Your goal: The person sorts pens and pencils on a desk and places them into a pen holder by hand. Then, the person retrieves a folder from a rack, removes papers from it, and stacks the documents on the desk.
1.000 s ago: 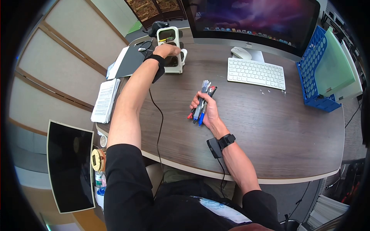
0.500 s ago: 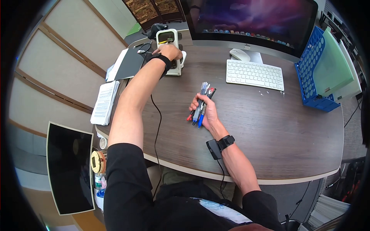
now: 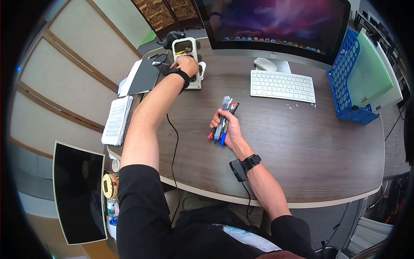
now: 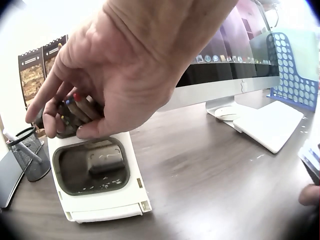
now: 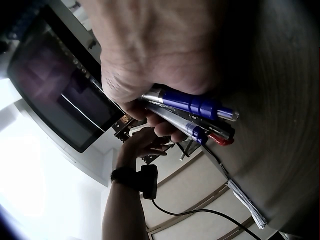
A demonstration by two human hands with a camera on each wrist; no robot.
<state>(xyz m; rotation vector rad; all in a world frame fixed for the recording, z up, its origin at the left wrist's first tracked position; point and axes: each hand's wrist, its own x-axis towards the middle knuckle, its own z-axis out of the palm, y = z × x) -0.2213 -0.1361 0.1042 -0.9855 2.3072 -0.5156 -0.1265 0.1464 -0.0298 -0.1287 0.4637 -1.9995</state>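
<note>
In the head view, my left hand [image 3: 186,65] reaches over a white desk organizer [image 3: 193,83] with dark compartments. The left wrist view shows its fingers and thumb curled down at a rear compartment, around slim sticks with red and blue tips [image 4: 77,97]; I cannot tell whether they are pinched. The front compartment [image 4: 90,165] lies uncovered below the hand. Over the middle of the desk, my right hand [image 3: 231,128] grips a bundle of pens [image 3: 219,133]. Blue, clear, black and red ends stick out of that fist, the blue pen [image 5: 192,104] nearest the right wrist camera.
A white keyboard [image 3: 282,86] and mouse [image 3: 265,64] lie before the monitor [image 3: 276,26]. At the right stands a blue file rack [image 3: 345,77] with folders. Papers [image 3: 116,121] and a dark folder [image 3: 144,75] lie at the left, near a mesh pen cup [image 4: 35,160].
The head view has tilted slightly, so the desk sits lower in it. My left hand stays at the organizer with small shifts. The right hand keeps its hold on the pens.
</note>
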